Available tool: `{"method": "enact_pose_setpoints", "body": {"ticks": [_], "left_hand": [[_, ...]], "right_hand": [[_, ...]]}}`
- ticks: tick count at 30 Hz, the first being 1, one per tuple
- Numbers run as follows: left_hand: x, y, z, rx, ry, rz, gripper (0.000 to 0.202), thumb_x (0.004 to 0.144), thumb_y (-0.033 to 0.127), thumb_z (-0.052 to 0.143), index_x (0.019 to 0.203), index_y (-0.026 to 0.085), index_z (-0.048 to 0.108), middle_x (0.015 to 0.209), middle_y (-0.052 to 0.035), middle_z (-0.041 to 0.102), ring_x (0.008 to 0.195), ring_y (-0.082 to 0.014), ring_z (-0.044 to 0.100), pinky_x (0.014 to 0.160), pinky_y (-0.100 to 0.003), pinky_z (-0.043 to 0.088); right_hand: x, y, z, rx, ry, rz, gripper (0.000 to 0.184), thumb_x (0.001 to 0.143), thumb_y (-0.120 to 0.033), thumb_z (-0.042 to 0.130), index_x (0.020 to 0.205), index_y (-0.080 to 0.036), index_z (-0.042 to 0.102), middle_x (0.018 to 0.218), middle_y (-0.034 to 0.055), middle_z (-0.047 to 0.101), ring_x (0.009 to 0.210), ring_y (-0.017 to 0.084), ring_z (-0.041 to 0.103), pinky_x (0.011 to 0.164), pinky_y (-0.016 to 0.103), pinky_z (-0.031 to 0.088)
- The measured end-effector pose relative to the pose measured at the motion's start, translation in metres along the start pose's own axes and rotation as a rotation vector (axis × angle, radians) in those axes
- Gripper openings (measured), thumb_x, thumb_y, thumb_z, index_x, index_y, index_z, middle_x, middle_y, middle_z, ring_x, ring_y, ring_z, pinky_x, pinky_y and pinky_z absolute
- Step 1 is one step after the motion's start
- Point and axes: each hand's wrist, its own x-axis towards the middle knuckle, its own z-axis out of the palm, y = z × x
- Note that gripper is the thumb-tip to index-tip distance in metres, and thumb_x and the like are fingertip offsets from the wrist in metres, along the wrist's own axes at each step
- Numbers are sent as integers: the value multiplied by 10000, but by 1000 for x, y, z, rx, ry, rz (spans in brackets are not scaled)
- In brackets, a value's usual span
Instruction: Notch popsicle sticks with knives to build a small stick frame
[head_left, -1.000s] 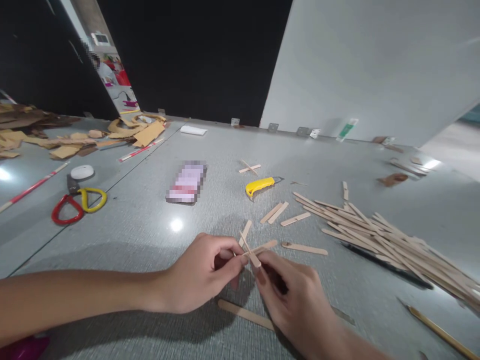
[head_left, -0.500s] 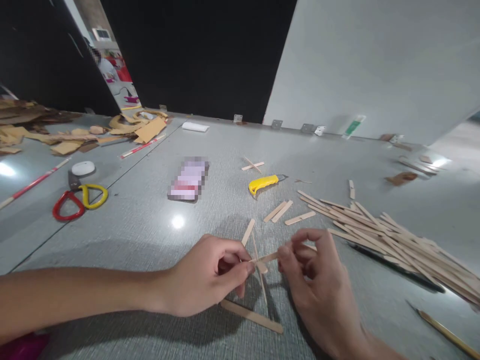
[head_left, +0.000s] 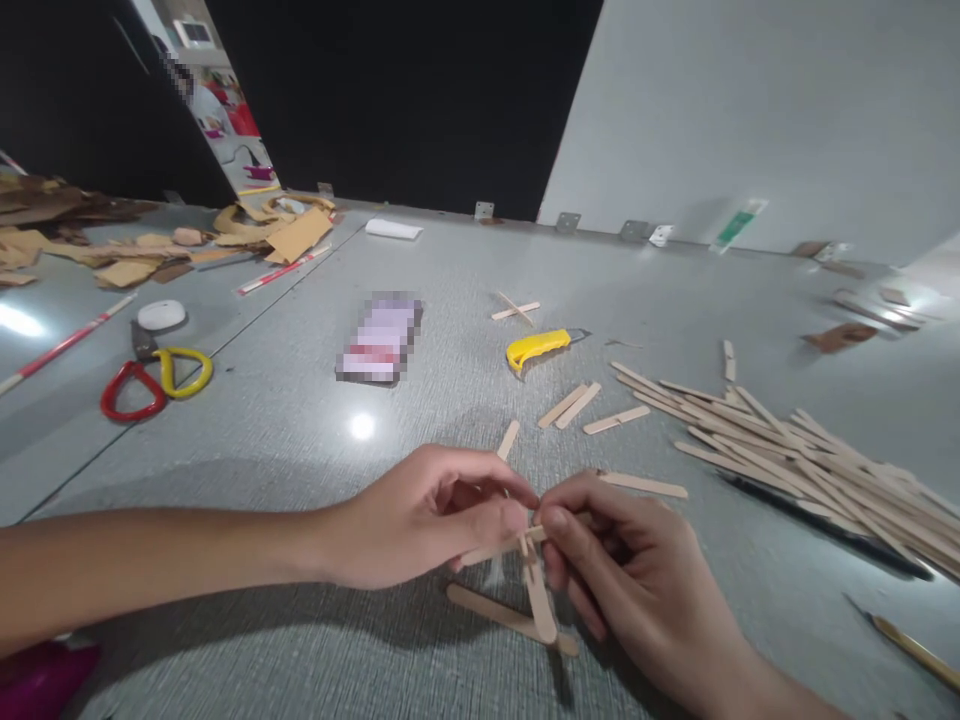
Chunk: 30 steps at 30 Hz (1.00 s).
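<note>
Between my hands is a small crossed assembly of wooden craft sticks (head_left: 541,608), one stick slanting down toward me. My left hand (head_left: 435,515) pinches one end of it between thumb and fingers. From the other side, my right hand (head_left: 630,570) grips the short end of the same cross stick, its fingertips almost touching my left hand's. Part of the joint is hidden by my fingers. Under the assembly a loose craft stick (head_left: 491,610) lies on the table, and another stick (head_left: 509,438) shows just behind my left hand.
A pile of craft sticks (head_left: 810,460) spreads at the right, beside a pencil-like tool (head_left: 911,650). Beyond my hands lie short stick pieces (head_left: 577,405), a yellow cutter (head_left: 540,347) and a phone (head_left: 381,338). Scissors (head_left: 185,372) and cardboard scraps (head_left: 300,232) are at the left.
My right hand has come in close to my left. The crossed sticks have turned, so one now slants down toward me. The view has shifted slightly.
</note>
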Motion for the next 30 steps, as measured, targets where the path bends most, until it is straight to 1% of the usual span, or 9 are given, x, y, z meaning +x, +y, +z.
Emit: {"method": "enact_pose_setpoints", "body": {"ticks": [2,5,7,8,11,13,18,23,30], "left_hand": [[-1,1,-2,-2,9,30,266,1012,414,650,1140,183,682,725,44,540,605,-66,452,560,-181,386],[-3,4,-4,97,12,77,299,851,342,843,1064,181,710,774,37,577,643,-70,473,569,-179,384],[-3,6,-4,203,13,113,303,781,306,900,1002,176,738,762,37,595,614,-67,475,543,-182,383],[-3,6,-4,266,23,136,266,790,297,895,977,174,752,760,31,615,608,-70,492,542,-186,395],[-3,6,-3,460,80,232,115,905,284,800,923,173,778,783,-1,688,664,-95,586,605,-205,451],[-3,5,-4,561,99,315,106,955,267,748,915,173,777,798,-8,710,690,-98,608,630,-209,458],[-4,1,-9,678,49,544,102,1008,190,669,984,132,749,831,-23,714,713,-92,627,668,-203,477],[-3,4,-10,718,37,611,96,1009,127,642,1003,96,732,890,-54,729,806,-106,662,757,-198,513],[-5,6,-6,758,49,622,82,999,93,641,998,80,722,892,-56,715,808,-93,651,765,-173,524]], "right_hand": [[0,0,0,-2,-11,9,333,1070,-445,566,859,-201,650,587,-49,594,401,59,460,385,172,344],[-1,0,0,-18,-8,-1,303,1074,-424,560,881,-210,656,593,-51,601,391,59,468,377,173,357],[-1,0,0,-50,2,-24,290,1075,-403,556,880,-216,664,591,-52,606,384,62,469,371,180,365],[-1,0,0,-72,4,-43,287,1076,-389,551,877,-219,667,588,-52,613,381,64,471,370,185,370],[-1,-2,0,-174,3,-131,257,1070,-329,560,864,-231,678,561,-63,607,394,74,491,385,197,370],[-1,-3,0,-245,3,-181,243,1067,-295,560,865,-238,681,539,-74,588,399,75,492,392,202,357],[-2,-2,-2,-309,2,-185,264,1087,-302,529,867,-240,662,537,-83,567,393,72,467,390,210,341],[-3,1,-4,-306,6,-203,236,1090,-278,536,891,-241,656,590,-83,608,379,53,496,397,195,376],[-4,1,-4,-408,28,-283,209,1089,-238,530,912,-255,639,547,-112,559,388,48,484,414,187,366]]}}
